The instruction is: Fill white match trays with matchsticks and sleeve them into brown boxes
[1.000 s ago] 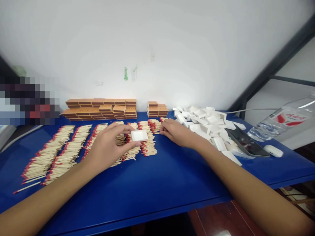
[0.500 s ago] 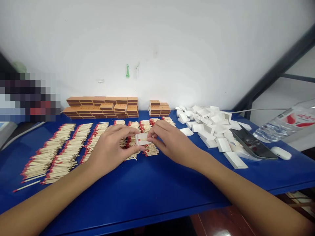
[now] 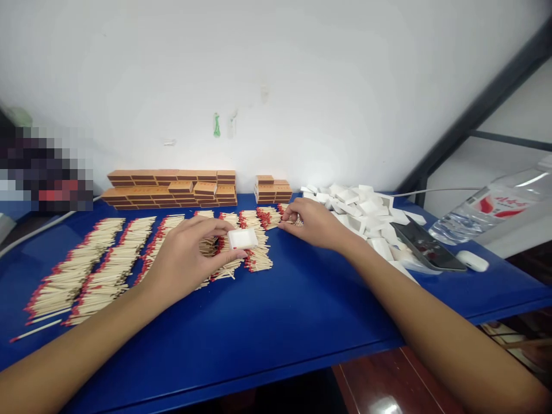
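My left hand grips a small white matchbox tray between thumb and fingers, its open side facing up. A red match head shows in the tray near my thumb; the rest of its inside looks mostly bare. My right hand is at the right end of the match rows, its thumb and fingers pinched at the red-tipped matches. How many it has hold of is hidden. More matches lie in piled rows just behind and beside the tray.
Brown matchboxes are stacked along the wall, with a smaller stack to their right. White trays form a loose heap at right. Beyond lie a phone, a white earphone case and a tilted water bottle.
My right hand has moved away from the tray, right and back to the matches. The match it held over the tray no longer shows there. My left hand keeps the tray.
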Available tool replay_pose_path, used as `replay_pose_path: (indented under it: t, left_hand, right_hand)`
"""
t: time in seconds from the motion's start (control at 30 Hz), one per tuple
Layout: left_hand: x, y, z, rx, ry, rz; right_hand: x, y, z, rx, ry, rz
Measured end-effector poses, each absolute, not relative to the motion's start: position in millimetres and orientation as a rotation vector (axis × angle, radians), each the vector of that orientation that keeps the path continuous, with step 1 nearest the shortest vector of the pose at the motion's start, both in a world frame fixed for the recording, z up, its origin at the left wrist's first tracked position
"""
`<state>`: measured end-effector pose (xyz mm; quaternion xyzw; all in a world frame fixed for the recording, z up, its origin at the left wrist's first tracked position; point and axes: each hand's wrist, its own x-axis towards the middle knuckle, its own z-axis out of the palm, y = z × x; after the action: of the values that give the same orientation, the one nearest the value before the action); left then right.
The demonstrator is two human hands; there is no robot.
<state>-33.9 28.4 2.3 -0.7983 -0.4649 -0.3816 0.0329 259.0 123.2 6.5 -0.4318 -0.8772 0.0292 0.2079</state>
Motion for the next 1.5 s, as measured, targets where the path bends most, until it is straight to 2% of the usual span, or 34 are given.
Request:
replay_pose_path:
  t: [0.27,0.6,1.5]
  left_hand:
    - [-33,28,3,-2.459,-1.401,-1.164]
    - [-36,30,2,-2.474,-1.399,-1.160]
    - [-35,28,4,-2.496,-1.375,-1.138]
  right_hand:
    - [251,123,1,-1.180,-2.507,0.068]
    - [267,116,19,-1.074,-2.670,0.282]
    - [262,111,11,-1.182,-2.681,0.342]
